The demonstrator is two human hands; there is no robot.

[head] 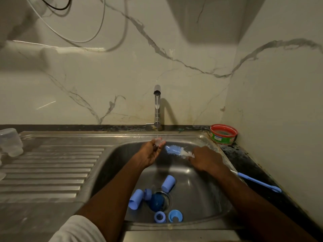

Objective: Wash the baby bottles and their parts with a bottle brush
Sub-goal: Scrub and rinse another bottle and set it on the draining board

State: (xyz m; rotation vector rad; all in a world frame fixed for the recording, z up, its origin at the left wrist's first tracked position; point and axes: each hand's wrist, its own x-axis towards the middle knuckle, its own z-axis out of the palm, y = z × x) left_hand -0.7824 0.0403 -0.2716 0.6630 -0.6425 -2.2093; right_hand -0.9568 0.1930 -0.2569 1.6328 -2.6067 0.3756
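At the far left edge of the counter [26, 222], clear bottles [10, 142] stand upside down beside the ribbed draining board [52, 172]. In the sink [201, 194], the left hand [150, 154] pinches a small clear teat [158, 142] in its fingertips under the thin stream from the tap [157, 105]. Below, around the drain at the sink's bottom, lie 5 blue parts: 2 caps [136, 199] on their sides, a dark blue piece over the drain, and 2 rings [159, 216] near the front wall. Just right of the teat, the brush [176, 151] points its blue and white bristles toward it; the right hand [206, 159] is clamped around its stem, the blue handle sticking out past the sink's right rim. A red and green tub [223, 134] sits in the back right corner of the counter.
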